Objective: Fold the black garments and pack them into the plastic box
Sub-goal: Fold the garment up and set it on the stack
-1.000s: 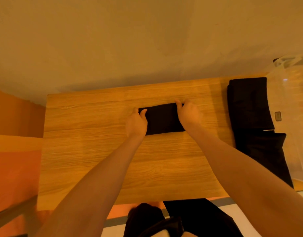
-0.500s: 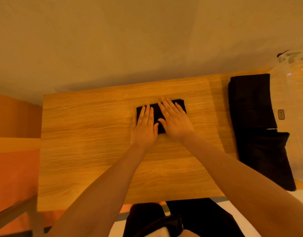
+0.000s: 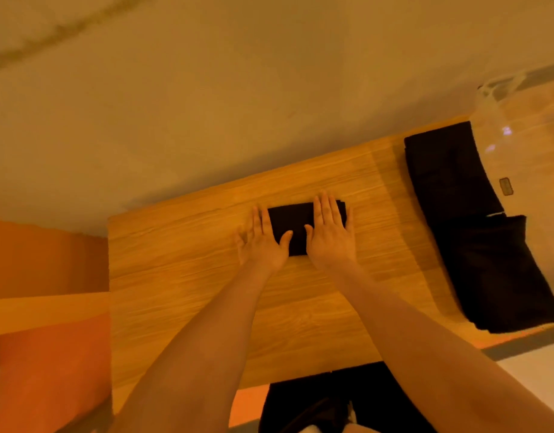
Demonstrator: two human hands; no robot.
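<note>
**Flat palms on the folded cloth**

Both hands lie flat with straight fingers; nothing is gripped or pinched. From my remote seat I see the left hand (image 3: 261,242) pressing on the left end of the small folded black garment (image 3: 292,226), with its thumb on the cloth and most of its palm on the wood just beside it. The right hand (image 3: 328,232) covers the right part of the same garment, fingers spread and pointing away from the person, the fingertips reaching the far edge of the cloth.

This small folded black garment is a compact rectangle near the middle of the light wooden table (image 3: 181,276), a little toward the far side. Between the two hands a strip of the black cloth shows.

At the right edge of the table lies a larger pile of dark folded garments (image 3: 475,232), long in shape, reaching from the far edge almost to the near edge. It is well apart from the hands. Just beside this pile, further right, stands the clear plastic box (image 3: 525,145); its wall is see-through and has a small rectangular label. I cannot tell if anything is inside it.

Behind the table is a plain pale wall (image 3: 238,89). On the left side I see orange surfaces (image 3: 44,307).
</note>
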